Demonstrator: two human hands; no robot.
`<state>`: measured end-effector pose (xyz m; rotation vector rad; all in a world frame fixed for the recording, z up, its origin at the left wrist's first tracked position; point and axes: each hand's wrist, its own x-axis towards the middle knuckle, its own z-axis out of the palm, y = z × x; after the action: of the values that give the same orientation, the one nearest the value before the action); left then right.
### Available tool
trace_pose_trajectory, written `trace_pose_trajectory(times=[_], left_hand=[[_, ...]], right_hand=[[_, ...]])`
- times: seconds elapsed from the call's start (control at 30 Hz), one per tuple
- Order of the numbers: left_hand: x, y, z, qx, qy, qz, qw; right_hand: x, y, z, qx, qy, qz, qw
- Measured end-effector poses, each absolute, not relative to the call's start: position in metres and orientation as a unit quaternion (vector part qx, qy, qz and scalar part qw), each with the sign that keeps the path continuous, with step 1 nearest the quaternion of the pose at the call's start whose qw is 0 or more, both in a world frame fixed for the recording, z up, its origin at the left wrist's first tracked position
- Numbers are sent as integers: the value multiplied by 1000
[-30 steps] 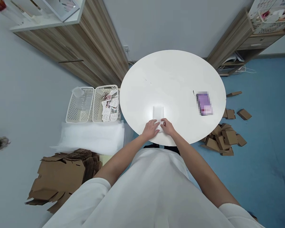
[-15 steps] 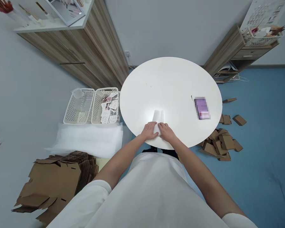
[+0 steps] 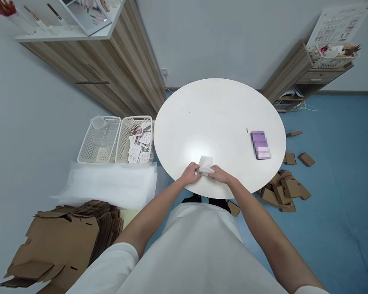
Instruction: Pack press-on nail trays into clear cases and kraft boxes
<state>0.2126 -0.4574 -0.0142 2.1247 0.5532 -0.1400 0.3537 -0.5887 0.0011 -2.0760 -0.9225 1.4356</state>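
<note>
A small piece of white wrapping material (image 3: pixel 205 161) lies near the front edge of the round white table (image 3: pixel 221 106). Its near end looks folded or bunched between my hands. My left hand (image 3: pixel 190 173) is closed on its left side, and my right hand (image 3: pixel 220 174) pinches its right side. Whether anything is inside the wrapping cannot be seen. Toward the table's right side lies a blurred purple and pink item (image 3: pixel 260 145), with a small dark mark or object beside it.
Left of the table are two white baskets, one with printed cards (image 3: pixel 140 145), white sheets (image 3: pixel 110 183) and stacked flat cardboard (image 3: pixel 64 241). Small brown boxes (image 3: pixel 290 188) lie on the floor at the right. Cabinets stand behind on both sides.
Both hands have moved slightly apart and now grip the sides of the white material, which lay longer and flatter before. The view has shifted a little.
</note>
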Motion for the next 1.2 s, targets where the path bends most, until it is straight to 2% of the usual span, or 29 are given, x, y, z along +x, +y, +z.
trace_pose_trajectory(times=[0.13, 0.23, 0.63, 0.8, 1.03, 1.2], left_hand=[[221, -454, -18, 817, 305, -65, 485], [224, -455, -22, 772, 390, -54, 499], [226, -462, -18, 739, 508, -54, 440], [223, -469, -18, 708, 540, -45, 453], [215, -494, -19, 677, 577, 24, 456], [215, -511, -20, 647, 580, 6, 496]], right_hand=[[359, -582, -5, -751, -239, 554, 268], [356, -579, -10, -777, -211, 520, 284], [350, -577, -23, -881, -212, 344, 245], [351, -580, -20, -860, -218, 377, 266], [338, -609, -15, -820, -240, 381, 352], [330, -620, -17, -756, -288, 439, 389]])
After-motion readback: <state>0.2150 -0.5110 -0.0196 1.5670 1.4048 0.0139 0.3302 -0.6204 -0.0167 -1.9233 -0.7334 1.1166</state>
